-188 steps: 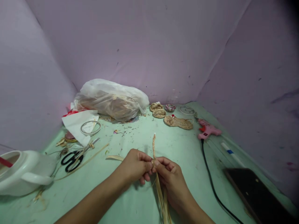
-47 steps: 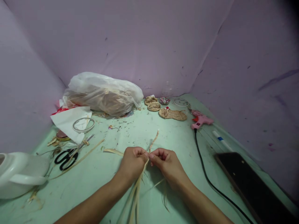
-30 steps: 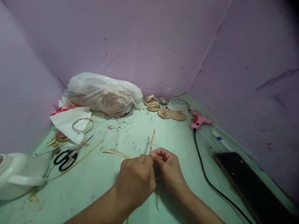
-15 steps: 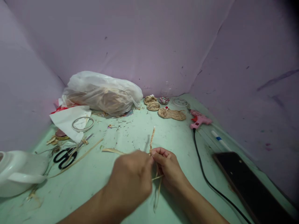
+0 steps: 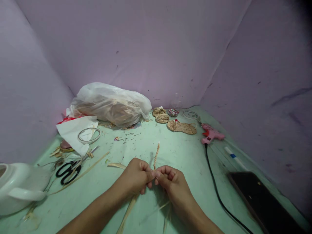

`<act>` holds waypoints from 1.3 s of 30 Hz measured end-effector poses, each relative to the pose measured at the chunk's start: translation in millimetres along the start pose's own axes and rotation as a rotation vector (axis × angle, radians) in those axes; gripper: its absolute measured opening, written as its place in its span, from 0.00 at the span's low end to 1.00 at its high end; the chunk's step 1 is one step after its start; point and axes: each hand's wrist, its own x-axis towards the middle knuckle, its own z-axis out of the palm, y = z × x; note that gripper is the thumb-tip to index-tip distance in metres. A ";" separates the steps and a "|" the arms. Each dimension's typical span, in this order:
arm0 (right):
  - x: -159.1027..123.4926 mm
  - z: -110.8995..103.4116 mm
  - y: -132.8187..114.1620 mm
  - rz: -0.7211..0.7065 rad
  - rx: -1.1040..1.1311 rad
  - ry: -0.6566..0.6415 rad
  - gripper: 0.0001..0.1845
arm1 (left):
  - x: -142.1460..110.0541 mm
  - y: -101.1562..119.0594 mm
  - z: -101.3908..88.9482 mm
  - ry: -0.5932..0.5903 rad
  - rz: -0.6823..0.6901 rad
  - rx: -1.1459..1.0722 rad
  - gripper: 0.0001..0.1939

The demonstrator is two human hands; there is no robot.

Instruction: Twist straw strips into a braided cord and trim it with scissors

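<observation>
At the bottom of the fibre braid (image 5: 156, 156): left hand (image 5: 138, 175) and right hand (image 5: 173, 182) meet, fingertips pretty much touching; the braid sticks out just beyond them.
Left hand: thumb and fingers look nipped together on the braid's base.
Right hand: same deal, thumb pressed against curled fingers; can't tell exactly which strand is under there.
Just changed: half a second ago the left was rolled over in front, all blurry. Now it's back on its own side.
For the plaiting: my guess is a strand got pulled snug, with plenty of length left unbraided.
Loose ends: thicker bunch (image 5: 128, 213) trails below the left wrist, thin wisps (image 5: 166, 217) by the right.
Left side: flat pale strip (image 5: 116, 165) just past the hand, then black-handled scissors (image 5: 70, 172).
Further out: sole-shaped woven piece (image 5: 182, 127), pink glue gun (image 5: 211, 134), dark phone (image 5: 262, 198).
</observation>
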 end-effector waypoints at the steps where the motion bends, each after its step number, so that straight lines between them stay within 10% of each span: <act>1: -0.4 -0.1 -1.5 -0.019 -0.024 -0.001 0.09 | 0.5 0.2 -1.8 -0.017 -0.007 -0.015 0.09; 9: -1.5 -1.7 -10.5 -0.156 -0.109 -0.052 0.10 | 6.0 -6.4 -6.0 -0.155 -0.073 -0.313 0.09; 20: 1.0 -5.8 -8.9 -0.170 -0.256 -0.069 0.06 | 5.6 -6.6 -10.7 -0.175 0.095 -0.120 0.08; 34: -7.6 -17.1 -18.1 -0.280 -0.746 0.033 0.11 | 9.9 -20.3 8.4 0.190 0.227 -0.024 0.07; 39: -20.8 -0.9 -5.5 -0.643 -0.952 0.072 0.13 | 11.2 -21.6 20.0 0.308 0.064 -0.308 0.06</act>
